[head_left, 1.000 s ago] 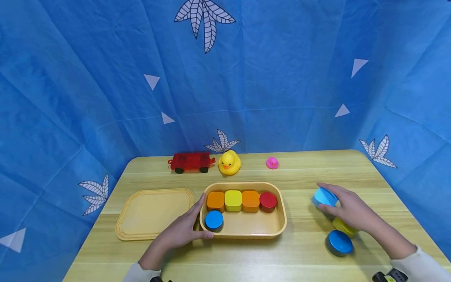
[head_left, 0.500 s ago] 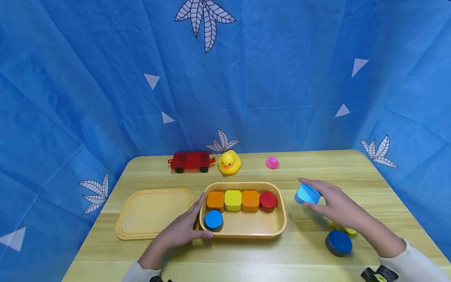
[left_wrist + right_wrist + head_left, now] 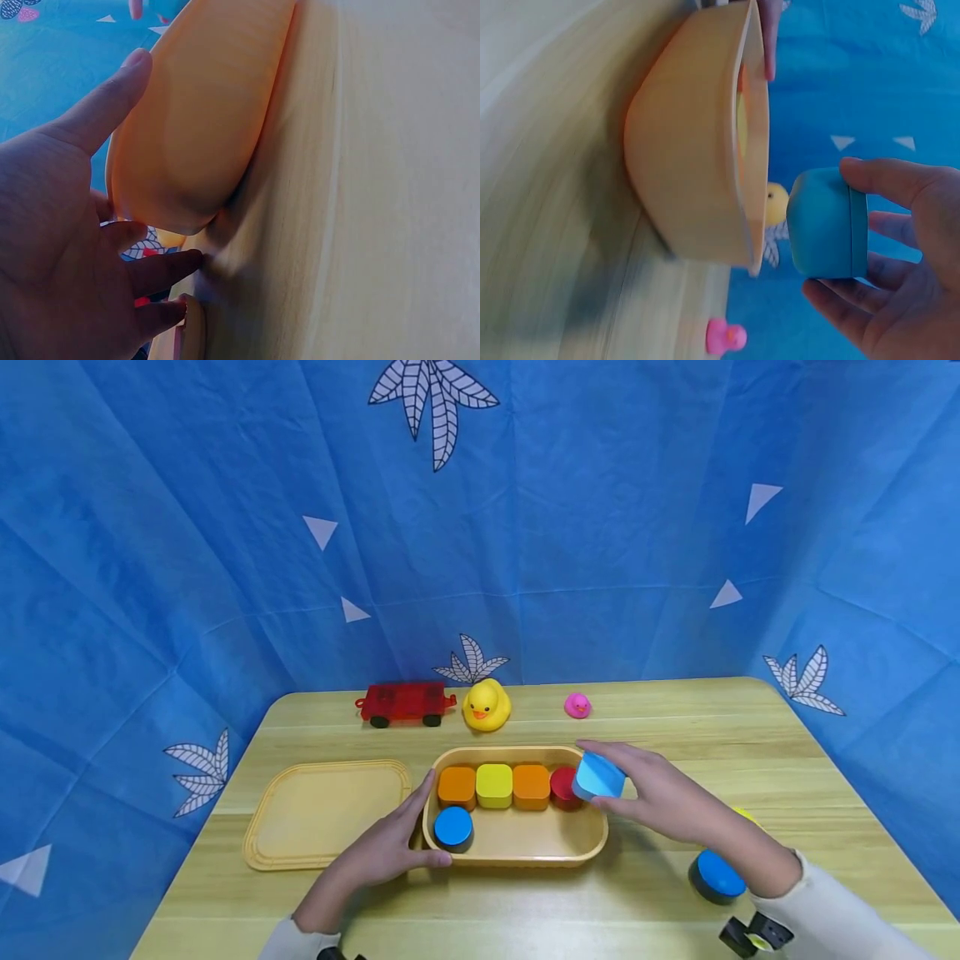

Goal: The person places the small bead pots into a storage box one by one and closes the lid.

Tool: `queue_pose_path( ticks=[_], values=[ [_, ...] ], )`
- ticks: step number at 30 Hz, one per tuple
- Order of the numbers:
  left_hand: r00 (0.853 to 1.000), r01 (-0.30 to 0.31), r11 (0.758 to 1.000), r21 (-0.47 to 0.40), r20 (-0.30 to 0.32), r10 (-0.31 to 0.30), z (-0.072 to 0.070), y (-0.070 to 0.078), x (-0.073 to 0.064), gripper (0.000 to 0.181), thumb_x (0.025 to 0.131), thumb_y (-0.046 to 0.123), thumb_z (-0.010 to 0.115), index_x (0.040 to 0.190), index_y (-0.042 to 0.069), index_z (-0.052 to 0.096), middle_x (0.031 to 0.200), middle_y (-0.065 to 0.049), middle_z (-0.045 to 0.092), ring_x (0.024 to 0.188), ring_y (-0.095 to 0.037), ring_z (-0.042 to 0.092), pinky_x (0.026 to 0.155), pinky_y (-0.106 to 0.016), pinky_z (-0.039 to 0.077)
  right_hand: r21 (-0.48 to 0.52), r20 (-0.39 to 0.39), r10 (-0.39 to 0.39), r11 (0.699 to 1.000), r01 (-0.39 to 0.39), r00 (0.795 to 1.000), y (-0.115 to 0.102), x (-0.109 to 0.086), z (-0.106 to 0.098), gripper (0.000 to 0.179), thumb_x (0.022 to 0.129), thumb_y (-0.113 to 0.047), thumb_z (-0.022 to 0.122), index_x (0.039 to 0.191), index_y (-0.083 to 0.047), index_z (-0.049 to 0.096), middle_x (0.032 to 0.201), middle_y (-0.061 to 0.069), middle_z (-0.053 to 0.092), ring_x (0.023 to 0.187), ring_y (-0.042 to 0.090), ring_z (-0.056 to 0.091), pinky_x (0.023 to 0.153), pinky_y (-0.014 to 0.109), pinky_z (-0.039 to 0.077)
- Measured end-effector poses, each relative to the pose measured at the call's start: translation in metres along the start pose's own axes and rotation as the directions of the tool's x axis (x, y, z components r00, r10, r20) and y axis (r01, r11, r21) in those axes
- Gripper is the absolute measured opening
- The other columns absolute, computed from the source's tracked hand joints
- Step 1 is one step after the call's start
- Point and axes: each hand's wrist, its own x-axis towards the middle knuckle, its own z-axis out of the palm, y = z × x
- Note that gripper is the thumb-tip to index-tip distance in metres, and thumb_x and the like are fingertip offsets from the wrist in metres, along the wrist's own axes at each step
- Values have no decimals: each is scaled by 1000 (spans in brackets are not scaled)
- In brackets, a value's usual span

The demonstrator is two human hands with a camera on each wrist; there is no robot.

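Observation:
In the head view, my right hand (image 3: 656, 793) holds a light blue rounded-square tub (image 3: 598, 776) above the right rim of a tan oblong bin (image 3: 517, 862). The right wrist view shows the thumb and fingers gripping this lidded tub (image 3: 825, 223) clear of the bin (image 3: 690, 142). My left hand (image 3: 386, 847) rests against the bin's left end, its fingers extended along the end and thumb at the front edge. Inside stand two orange tubs (image 3: 457, 787) (image 3: 531, 787), a yellow tub (image 3: 494, 786), a partly covered red tub (image 3: 564, 789) and a round blue-topped tub (image 3: 453, 829).
A flat tan lid (image 3: 326, 814) lies left of the bin. Behind are a red toy wagon (image 3: 406, 702), a yellow duck (image 3: 487, 706) and a small pink duck (image 3: 577, 705). A blue round tub (image 3: 717, 877) and a mostly hidden yellow thing (image 3: 745, 814) lie near the right forearm.
My right hand has lifted the light blue tub off the table's right side and carried it left to the bin's right rim. The left hand has stayed at the bin.

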Motion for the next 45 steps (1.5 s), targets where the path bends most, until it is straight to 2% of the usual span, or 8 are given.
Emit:
queue_pose_path(
  ticks=[5,10,13,15,23,30,39,45],
  values=[
    [1000,6,1000,-6,2,-6,0,0,-1,114,87,57,76,166,38,-4,173,-6,10,155,-41,24,119,-63,30,37,43,-16,999,15,999,-12,9,12,74,93,-30,80,156,-13,46,153,12,52,136,39,53,108,59,46],
    [1000,4,1000,-9,3,-3,-1,0,-1,114,87,57,77,166,36,-4,174,-6,10,155,-39,22,120,-62,29,61,59,-26,998,22,998,-18,16,23,69,91,-26,81,150,-11,49,135,14,63,112,28,62,94,47,57],
    [1000,3,1000,-9,3,-3,-1,0,-1,115,87,57,77,166,36,-4,174,-6,10,156,-39,22,120,-62,29,84,74,-37,996,31,997,-22,22,30,62,90,-27,82,143,-12,53,124,10,65,104,22,61,87,40,57],
    [1000,2,1000,-9,2,-2,-1,1,-1,115,87,57,77,166,36,-4,174,-6,10,156,-39,22,120,-62,29,96,83,-43,995,35,996,-24,25,34,60,89,-26,82,141,-11,54,123,8,65,104,22,61,88,40,57],
    [1000,1,1000,-9,0,-1,-1,1,0,116,87,56,78,166,35,-4,174,-3,9,157,-37,20,121,-61,28,83,97,-66,995,58,993,-31,37,54,61,89,-20,82,144,-10,57,138,10,60,120,27,58,101,49,54],
    [1000,20,1000,-18,1,-20,-1,2,0,115,87,57,77,166,36,-3,174,-6,10,156,-40,22,119,-63,30,50,126,-59,997,53,990,-40,43,71,62,87,-19,84,143,-8,59,139,11,61,122,30,57,101,51,52],
    [1000,11,1000,-28,7,-11,-1,4,-2,113,88,57,76,166,35,-4,174,-7,10,155,-41,24,118,-64,31,47,136,-108,994,103,985,-47,50,92,59,88,-23,84,141,-10,61,136,6,61,119,25,59,101,47,55],
    [1000,4,1000,-28,8,-4,-1,2,-2,114,88,57,76,166,35,-4,174,-8,11,154,-42,25,118,-64,32,29,134,-101,995,98,986,-47,54,102,59,87,-26,85,140,-13,64,136,5,63,120,22,57,100,43,55]
  ],
)
